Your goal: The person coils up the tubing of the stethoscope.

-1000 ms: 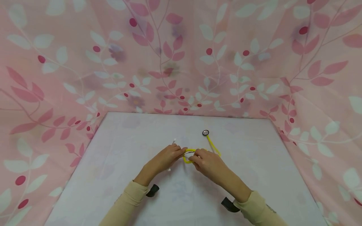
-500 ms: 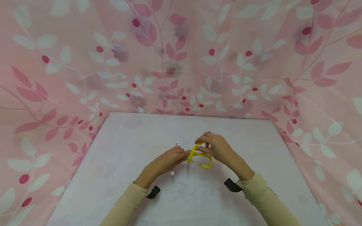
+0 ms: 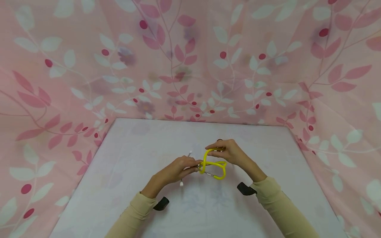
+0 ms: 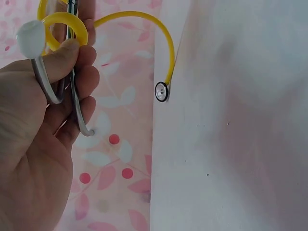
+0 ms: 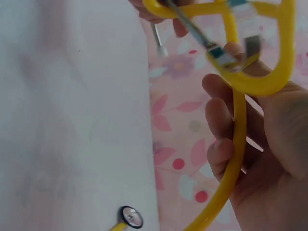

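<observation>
A stethoscope with yellow tubing (image 3: 224,172) is held up between both hands over the table. My left hand (image 3: 178,168) grips its metal ear tubes where they run together. One white ear tip (image 4: 31,39) stands out beside the thumb in the left wrist view. A loop of the tubing wraps around the metal tubes just ahead of the left fingertips. My right hand (image 3: 233,152) pinches the tubing higher up and to the right, its fingers curled along it. From there the tube runs down to the round, black-rimmed chest piece (image 4: 161,91), mostly hidden behind the right hand in the head view.
The table (image 3: 143,138) has a pale cloth. Pink leaf-patterned fabric (image 3: 190,66) rises behind it and on both sides. A black wrist-worn piece (image 3: 246,188) sits under the right cuff, and a similar one (image 3: 161,204) under the left.
My right hand has moved up and away from the left hand, drawing a loop of yellow tubing over the metal tubes. The left hand keeps its grip and has shifted slightly right.
</observation>
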Demonstrator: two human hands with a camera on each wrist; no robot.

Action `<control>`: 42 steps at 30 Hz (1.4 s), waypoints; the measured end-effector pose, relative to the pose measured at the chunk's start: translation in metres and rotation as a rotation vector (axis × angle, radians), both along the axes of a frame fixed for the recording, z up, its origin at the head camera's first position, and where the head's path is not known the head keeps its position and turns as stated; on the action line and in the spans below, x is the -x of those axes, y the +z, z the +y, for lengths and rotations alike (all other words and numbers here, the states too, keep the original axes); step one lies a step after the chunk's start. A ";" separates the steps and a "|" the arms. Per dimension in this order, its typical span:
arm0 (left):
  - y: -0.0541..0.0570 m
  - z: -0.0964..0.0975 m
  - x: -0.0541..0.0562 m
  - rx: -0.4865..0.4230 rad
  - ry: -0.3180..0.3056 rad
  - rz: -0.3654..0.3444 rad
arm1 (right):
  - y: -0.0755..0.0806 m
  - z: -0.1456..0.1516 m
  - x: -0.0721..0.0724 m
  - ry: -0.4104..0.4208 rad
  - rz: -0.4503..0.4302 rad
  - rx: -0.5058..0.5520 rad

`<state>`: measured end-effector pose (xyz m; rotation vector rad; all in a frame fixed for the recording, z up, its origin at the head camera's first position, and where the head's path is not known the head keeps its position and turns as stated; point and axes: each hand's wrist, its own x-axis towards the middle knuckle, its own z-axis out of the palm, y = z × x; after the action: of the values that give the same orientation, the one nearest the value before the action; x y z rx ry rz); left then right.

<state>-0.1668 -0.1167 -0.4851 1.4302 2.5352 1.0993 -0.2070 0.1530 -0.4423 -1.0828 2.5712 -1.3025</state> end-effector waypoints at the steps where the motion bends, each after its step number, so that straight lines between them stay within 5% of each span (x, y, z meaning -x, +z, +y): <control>1: 0.001 0.000 0.000 -0.014 -0.001 -0.012 | -0.003 0.001 0.001 0.011 -0.044 0.019; 6: 0.003 0.000 0.000 -0.066 0.017 -0.029 | -0.021 -0.001 0.006 0.044 -0.246 0.087; 11: 0.003 -0.001 0.002 -0.129 0.045 0.068 | -0.039 -0.008 0.005 0.007 -0.403 0.205; 19: -0.001 -0.007 0.009 -0.174 0.112 0.165 | -0.058 -0.023 -0.010 -0.040 -0.434 0.257; 24: -0.006 -0.011 0.014 -0.186 0.148 0.149 | -0.069 -0.030 -0.024 -0.109 -0.463 0.261; 27: -0.008 -0.012 0.015 -0.174 0.165 0.114 | -0.073 -0.033 -0.033 -0.103 -0.351 0.256; 34: -0.009 -0.012 0.016 -0.112 0.224 0.111 | -0.076 -0.036 -0.051 -0.139 0.112 0.099; 42: -0.014 -0.020 0.019 -0.046 0.277 0.167 | -0.065 -0.035 -0.074 -0.182 0.340 -0.152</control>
<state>-0.1859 -0.1363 -0.4990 1.2558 2.9148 1.1221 -0.1329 0.1178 -0.5070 -1.1511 3.0216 -1.0038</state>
